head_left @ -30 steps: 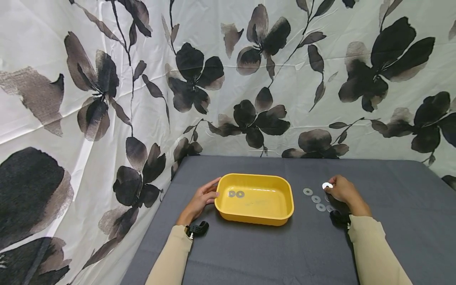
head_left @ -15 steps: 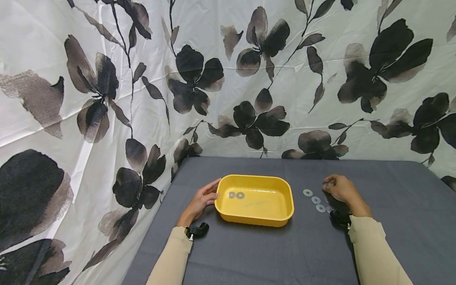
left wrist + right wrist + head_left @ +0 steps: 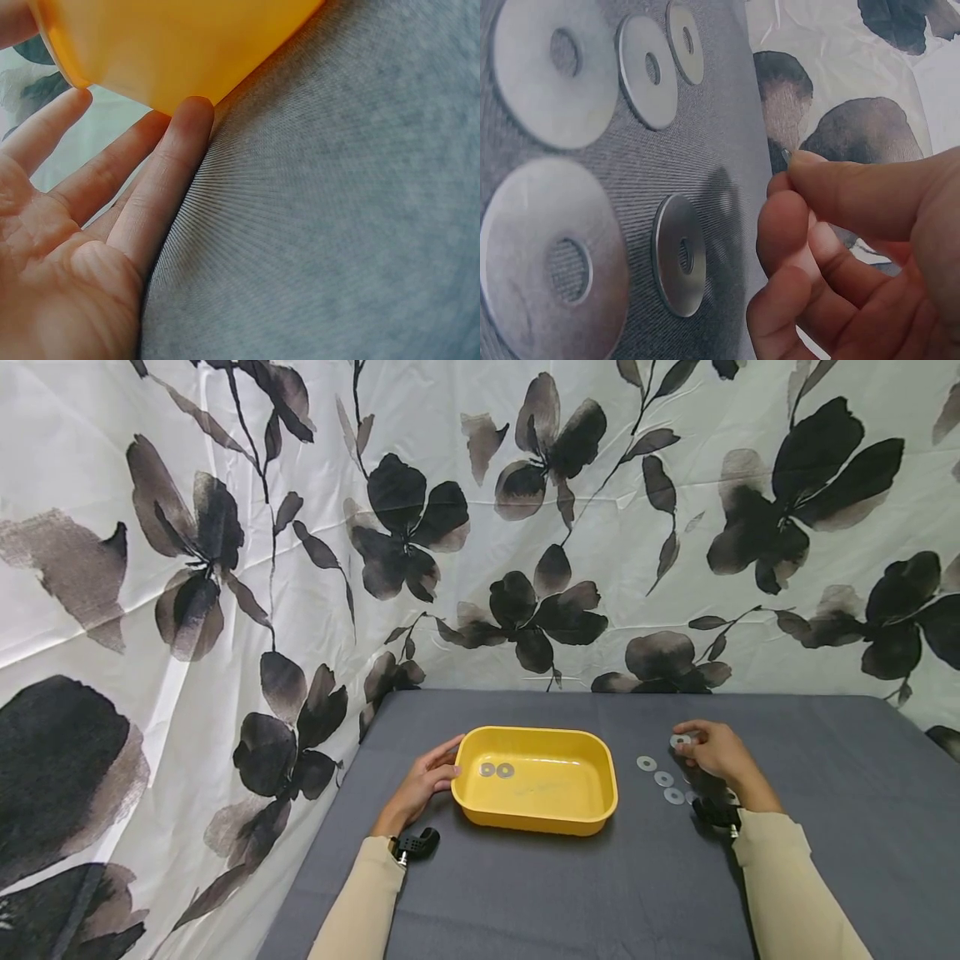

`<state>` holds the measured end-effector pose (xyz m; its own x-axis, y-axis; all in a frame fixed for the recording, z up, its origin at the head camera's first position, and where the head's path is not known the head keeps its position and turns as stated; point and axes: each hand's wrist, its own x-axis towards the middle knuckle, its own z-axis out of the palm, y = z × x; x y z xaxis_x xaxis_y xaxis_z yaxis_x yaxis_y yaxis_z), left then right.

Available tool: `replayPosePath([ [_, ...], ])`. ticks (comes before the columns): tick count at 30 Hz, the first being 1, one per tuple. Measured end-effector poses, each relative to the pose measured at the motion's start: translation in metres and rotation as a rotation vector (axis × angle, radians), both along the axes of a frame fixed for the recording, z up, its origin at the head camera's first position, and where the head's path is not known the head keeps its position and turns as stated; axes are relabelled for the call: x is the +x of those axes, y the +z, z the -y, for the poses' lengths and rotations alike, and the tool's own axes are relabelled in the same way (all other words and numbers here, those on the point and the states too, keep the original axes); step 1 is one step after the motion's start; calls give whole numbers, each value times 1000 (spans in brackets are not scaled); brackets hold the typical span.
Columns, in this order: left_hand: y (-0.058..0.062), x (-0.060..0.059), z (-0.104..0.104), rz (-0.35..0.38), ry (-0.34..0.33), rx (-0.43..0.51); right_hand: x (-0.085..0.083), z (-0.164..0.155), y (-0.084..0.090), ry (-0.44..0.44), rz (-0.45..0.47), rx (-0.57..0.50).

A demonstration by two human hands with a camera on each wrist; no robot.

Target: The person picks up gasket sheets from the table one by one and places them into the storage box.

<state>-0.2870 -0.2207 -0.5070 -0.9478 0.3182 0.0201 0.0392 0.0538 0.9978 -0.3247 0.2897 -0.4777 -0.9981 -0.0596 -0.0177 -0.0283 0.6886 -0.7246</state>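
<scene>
A yellow tray (image 3: 536, 821) sits on the grey table, with two metal washers (image 3: 506, 771) lying flat inside it on the left. My left hand (image 3: 422, 785) is at the tray's left end. In the left wrist view its straight fingers (image 3: 161, 176) touch the outside of the yellow wall. To the right of the tray, my right hand (image 3: 723, 756) pinches a washer (image 3: 680, 741) between thumb and fingertips, raised above the cloth. Only a sliver of that washer shows in the right wrist view. Several loose washers (image 3: 649, 71) lie below and left of this hand.
Grey cloth (image 3: 570, 893) covers the table. Behind and to the left hangs a white curtain (image 3: 315, 602) with dark flowers. A black wrist camera (image 3: 716, 812) on the right wrist partly covers the nearest loose washers.
The right hand has shifted slightly left and away from me, holding the washer, which has turned in the fingers. The left hand and tray stay in place.
</scene>
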Motion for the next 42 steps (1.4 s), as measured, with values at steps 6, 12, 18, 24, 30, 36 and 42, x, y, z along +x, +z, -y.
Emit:
replayPosePath([
  [6,2,-2,1,-6,1,-3,0,3,3,13,34,-40],
  [12,3,-1,0,3,7,0,0,7,8,34,44,-77],
  [18,4,-1,-1,-5,2,1,-1,14,15,58,23,-94],
  [24,4,-1,-1,-3,7,-3,-1,24,23,59,14,-100],
  [30,4,1,-2,-3,21,0,1,31,27,67,-1,-95],
  [36,2,2,-2,13,18,8,4,38,26,71,-72,-45],
  [42,0,2,-2,14,18,6,6,44,26,62,-129,-45],
])
